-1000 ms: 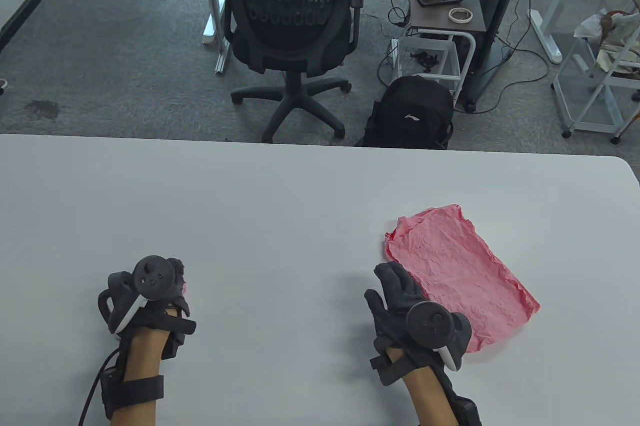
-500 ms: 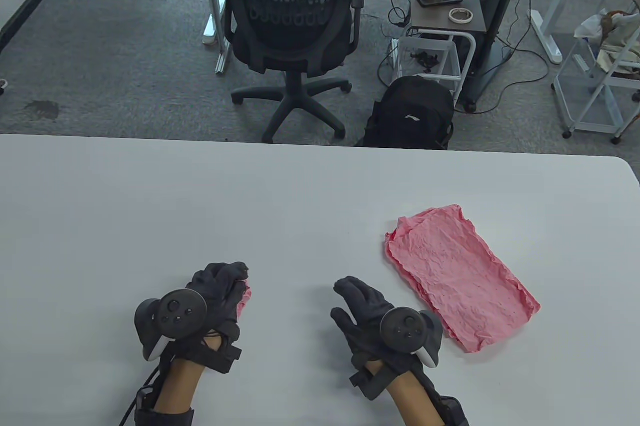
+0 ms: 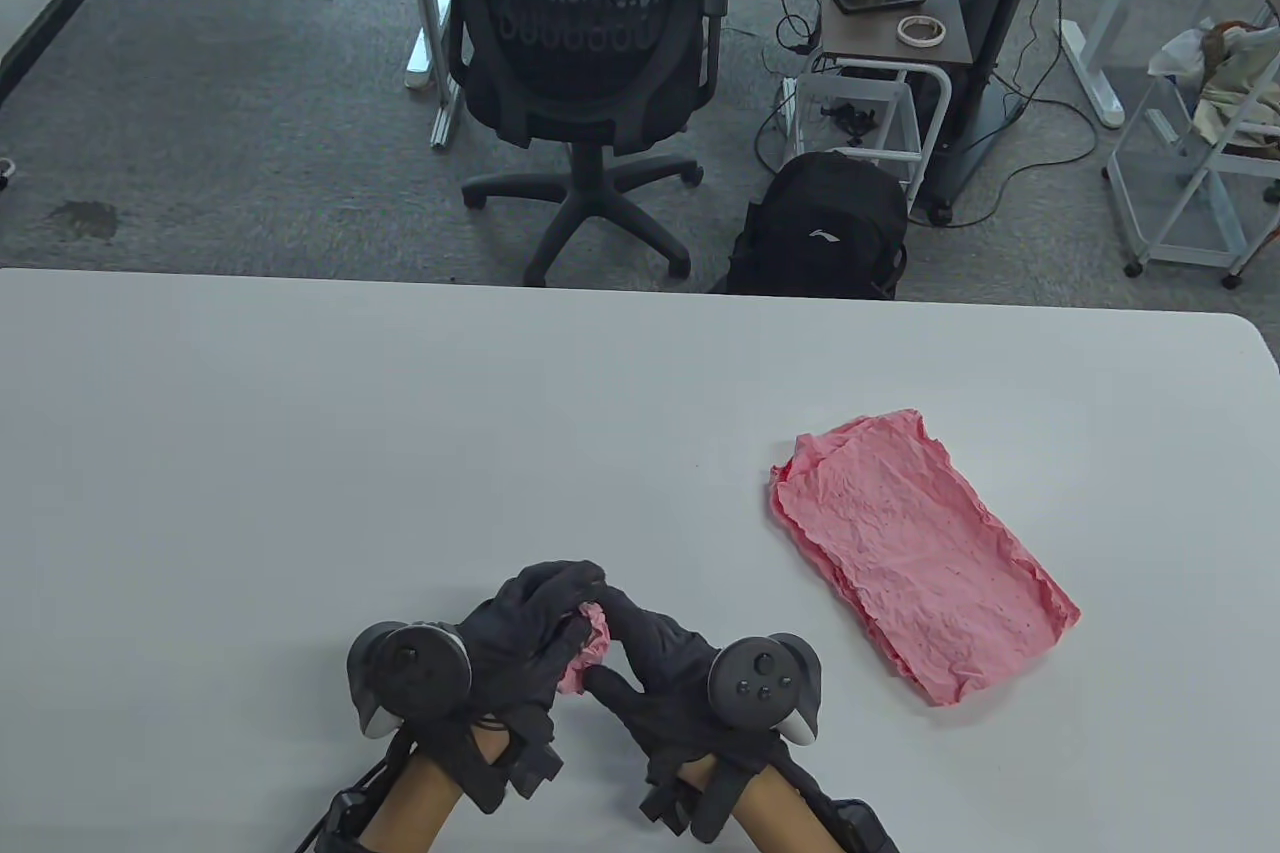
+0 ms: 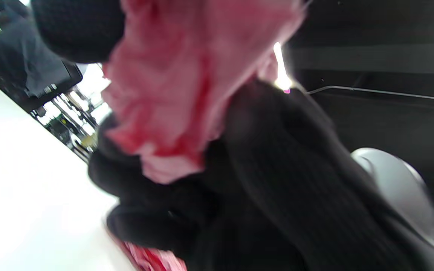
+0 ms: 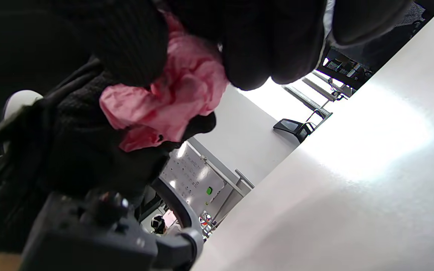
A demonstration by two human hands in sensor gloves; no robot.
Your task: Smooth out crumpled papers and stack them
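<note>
A crumpled pink paper ball [image 3: 585, 648] is held between both gloved hands near the table's front edge. My left hand [image 3: 530, 623] grips it from the left, and my right hand [image 3: 640, 648] pinches it from the right. The ball shows close up in the left wrist view [image 4: 179, 94] and in the right wrist view [image 5: 171, 105], with black fingers wrapped around it. A flattened pink sheet [image 3: 915, 558], still wrinkled, lies flat on the white table [image 3: 400, 443] to the right, apart from both hands.
Beyond the table's far edge stand an office chair [image 3: 580, 43], a black backpack [image 3: 820, 228] on the floor and a side stand with a phone and tape roll [image 3: 890, 3].
Both hands moved toward each other at the table's front. The left hand carried the crumpled pink paper to the right, and the right hand left the flat sheet and took hold of the ball.
</note>
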